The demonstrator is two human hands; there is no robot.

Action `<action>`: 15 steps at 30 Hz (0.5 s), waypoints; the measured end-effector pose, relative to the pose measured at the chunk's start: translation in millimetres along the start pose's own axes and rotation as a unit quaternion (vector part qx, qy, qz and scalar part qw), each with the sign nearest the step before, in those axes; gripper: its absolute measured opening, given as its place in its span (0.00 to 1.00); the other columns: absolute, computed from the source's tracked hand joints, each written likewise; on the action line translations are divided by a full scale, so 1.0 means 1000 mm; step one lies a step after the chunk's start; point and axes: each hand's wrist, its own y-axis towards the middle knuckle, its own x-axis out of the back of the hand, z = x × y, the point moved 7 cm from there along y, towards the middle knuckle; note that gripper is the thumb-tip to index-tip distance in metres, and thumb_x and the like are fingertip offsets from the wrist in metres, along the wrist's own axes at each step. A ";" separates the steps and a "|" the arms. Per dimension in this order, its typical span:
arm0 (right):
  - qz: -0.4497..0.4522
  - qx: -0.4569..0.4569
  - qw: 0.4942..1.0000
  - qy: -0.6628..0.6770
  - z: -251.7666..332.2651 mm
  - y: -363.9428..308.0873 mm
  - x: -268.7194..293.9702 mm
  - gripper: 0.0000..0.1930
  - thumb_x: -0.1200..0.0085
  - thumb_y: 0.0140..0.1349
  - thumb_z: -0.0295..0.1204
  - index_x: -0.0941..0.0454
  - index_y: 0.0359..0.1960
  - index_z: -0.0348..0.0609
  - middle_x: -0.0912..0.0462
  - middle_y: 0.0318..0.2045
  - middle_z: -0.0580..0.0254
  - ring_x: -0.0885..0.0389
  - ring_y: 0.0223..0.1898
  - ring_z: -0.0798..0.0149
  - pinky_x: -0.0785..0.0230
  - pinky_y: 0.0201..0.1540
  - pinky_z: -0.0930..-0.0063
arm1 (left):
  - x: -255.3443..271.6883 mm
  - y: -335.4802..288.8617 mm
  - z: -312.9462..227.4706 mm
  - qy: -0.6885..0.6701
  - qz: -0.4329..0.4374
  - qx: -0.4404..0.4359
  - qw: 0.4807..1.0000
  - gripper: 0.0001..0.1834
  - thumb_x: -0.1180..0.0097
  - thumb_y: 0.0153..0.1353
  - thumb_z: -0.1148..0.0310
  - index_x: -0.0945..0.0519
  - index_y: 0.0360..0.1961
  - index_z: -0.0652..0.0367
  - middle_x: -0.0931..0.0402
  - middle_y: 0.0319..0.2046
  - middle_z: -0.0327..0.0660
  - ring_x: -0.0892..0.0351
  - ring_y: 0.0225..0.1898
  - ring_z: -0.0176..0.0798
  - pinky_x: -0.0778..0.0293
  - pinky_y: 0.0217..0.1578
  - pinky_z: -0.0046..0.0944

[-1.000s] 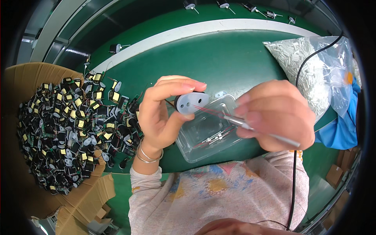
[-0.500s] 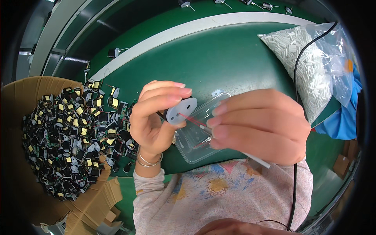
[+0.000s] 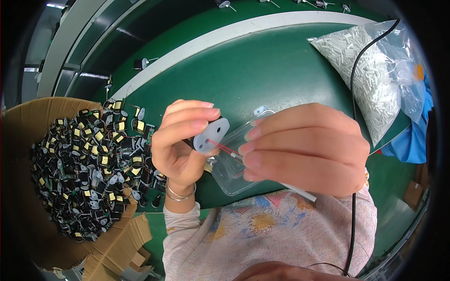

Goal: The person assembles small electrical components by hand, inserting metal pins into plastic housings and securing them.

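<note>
My left hand [image 3: 180, 140] is closed around the rim of a small black part faced with a grey oval plate [image 3: 217, 130], which has several holes. Out of one hole run thin red wires [image 3: 218, 146] toward my right hand [image 3: 309, 150]. Its fingers pinch a slim, white-ended stick-like tool [image 3: 300, 192], whose tail sticks out below the palm. The wires meet its pale tip by my fingertips; how they are joined is too small to tell. Beneath both hands lies a clear plastic tray [image 3: 230, 191], partly hidden by my right hand.
A cardboard box [image 3: 18, 117] at left is heaped with black parts [image 3: 89, 173], some spilling onto the green table [image 3: 276, 56]. At right lies a bag of short white tubes [image 3: 365, 70], crossed by a black cable [image 3: 353, 93]. A loose grey plate [image 3: 260, 110] sits behind the tray.
Both hands, with the plate and the wires, have shifted slightly left and down in the picture. The grips look the same, and the wires still run from the plate to the tool's tip.
</note>
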 end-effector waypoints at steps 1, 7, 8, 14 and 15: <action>-0.019 -0.005 1.000 0.003 0.000 -0.001 -0.001 0.13 0.33 0.38 0.22 0.20 0.28 0.32 0.18 0.26 0.54 0.18 0.30 0.59 0.22 0.34 0.73 | 0.001 0.000 0.000 0.001 0.000 0.003 1.000 0.20 0.35 0.47 0.72 0.29 0.40 0.61 0.21 0.36 0.51 0.22 0.38 0.50 0.31 0.40 0.44; -0.022 0.018 1.000 -0.004 0.001 -0.002 -0.001 0.13 0.34 0.39 0.23 0.20 0.29 0.33 0.18 0.26 0.54 0.18 0.30 0.59 0.21 0.34 0.73 | 0.002 -0.002 0.000 -0.003 -0.011 0.007 1.000 0.21 0.33 0.47 0.69 0.30 0.40 0.61 0.22 0.36 0.51 0.22 0.38 0.49 0.31 0.39 0.43; -0.023 0.017 1.000 -0.005 0.001 -0.002 -0.001 0.13 0.34 0.39 0.23 0.20 0.29 0.33 0.18 0.26 0.55 0.18 0.30 0.59 0.21 0.34 0.73 | 0.002 -0.002 0.000 -0.008 -0.015 0.009 1.000 0.21 0.33 0.47 0.69 0.30 0.40 0.61 0.22 0.36 0.51 0.22 0.38 0.49 0.31 0.39 0.43; -0.045 -0.012 0.999 0.001 0.001 -0.002 0.000 0.12 0.35 0.40 0.23 0.20 0.29 0.33 0.18 0.27 0.54 0.18 0.31 0.59 0.21 0.34 0.72 | 0.002 -0.002 -0.001 0.001 -0.017 0.005 1.000 0.21 0.33 0.47 0.68 0.30 0.39 0.61 0.22 0.36 0.50 0.22 0.38 0.49 0.31 0.39 0.43; -0.051 -0.019 0.999 0.002 0.000 -0.003 0.000 0.12 0.35 0.40 0.23 0.20 0.29 0.33 0.18 0.27 0.54 0.18 0.31 0.59 0.21 0.34 0.72 | 0.002 -0.002 -0.001 0.002 -0.017 0.005 1.000 0.21 0.33 0.47 0.68 0.30 0.39 0.61 0.22 0.36 0.50 0.22 0.38 0.49 0.31 0.39 0.43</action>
